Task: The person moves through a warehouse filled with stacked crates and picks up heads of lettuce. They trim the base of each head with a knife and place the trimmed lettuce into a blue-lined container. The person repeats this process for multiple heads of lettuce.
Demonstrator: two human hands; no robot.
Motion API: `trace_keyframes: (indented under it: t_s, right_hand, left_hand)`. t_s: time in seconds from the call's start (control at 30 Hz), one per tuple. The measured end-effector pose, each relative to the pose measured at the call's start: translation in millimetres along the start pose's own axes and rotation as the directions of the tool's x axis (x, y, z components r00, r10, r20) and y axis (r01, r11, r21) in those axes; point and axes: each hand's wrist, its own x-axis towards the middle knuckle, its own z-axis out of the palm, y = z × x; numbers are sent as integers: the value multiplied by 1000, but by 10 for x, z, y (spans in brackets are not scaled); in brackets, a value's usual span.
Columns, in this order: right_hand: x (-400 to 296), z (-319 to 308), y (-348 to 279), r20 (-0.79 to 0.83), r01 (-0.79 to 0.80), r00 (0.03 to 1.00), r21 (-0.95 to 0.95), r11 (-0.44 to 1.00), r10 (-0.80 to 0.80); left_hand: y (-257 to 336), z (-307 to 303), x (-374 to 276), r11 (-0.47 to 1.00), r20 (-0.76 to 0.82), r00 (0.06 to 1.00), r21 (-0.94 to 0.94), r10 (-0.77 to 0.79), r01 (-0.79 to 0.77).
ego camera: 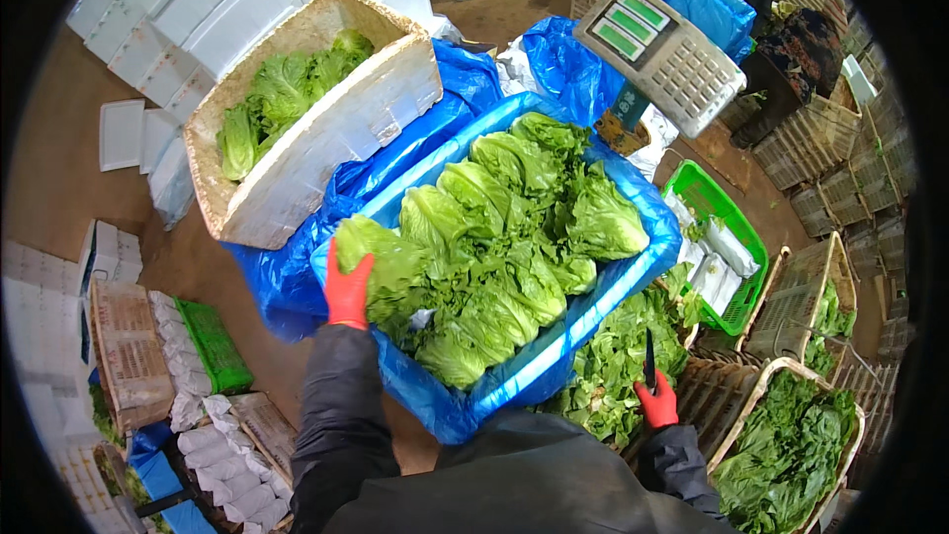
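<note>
My left hand (pixel 347 289), in a red glove, grips a green lettuce head (pixel 389 267) at the left end of a crate lined with blue plastic film (pixel 511 378). Its fingertips are partly hidden by the leaves, and this head is slightly blurred. Rows of lettuce heads (pixel 474 200) fill the lined crate. My right hand (pixel 658 402), also red-gloved, holds a knife (pixel 649 360) with its dark blade pointing up and away from me. Below that blade lie loose lettuce leaves and trimmings (pixel 615 371), beside the crate's right side.
A white foam box (pixel 341 141) holding several lettuce heads stands beyond the crate. A digital scale's display (pixel 660 52) rises behind it. On the right are a green basket (pixel 730 252) with white packages and a crate of leaves (pixel 786 452). A person (pixel 801 59) bends at far right.
</note>
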Motion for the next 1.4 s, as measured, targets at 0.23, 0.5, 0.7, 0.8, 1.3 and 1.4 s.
trace_keyframes:
  t_s: [0.23, 0.5, 0.7, 0.8, 1.3, 1.4]
  right_hand:
    - [-193, -225, 557, -97, 26, 995, -87, 996, -34]
    - [-833, -529, 298, -247, 60, 964, -179, 982, -103]
    - [-2477, -2125, 520, -851, -160, 420, -412, 897, -315]
    - [-3741, -2935, 1239, -997, -492, 71, -58, 869, -26]
    - [-4426, -1751, 1968, -970, 134, -180, 143, 981, 166]
    - [-4342, -1624, 1998, -895, 475, 5, 395, 787, 446]
  left_hand:
    - [-646, 1016, 46, 945, -1, 996, -318, 86, -82]
    - [-1801, 96, 686, 230, 575, 469, 440, 671, -868]
    - [124, 1218, 179, 771, 425, 822, 345, 379, -534]
    - [1013, 1789, -461, 583, 466, 643, 289, 607, -760]
    - [2287, 2480, -7377, 589, 260, -900, -808, 350, -4]
    - [2276, 2194, -7541, 454, 265, -862, -890, 432, -46]
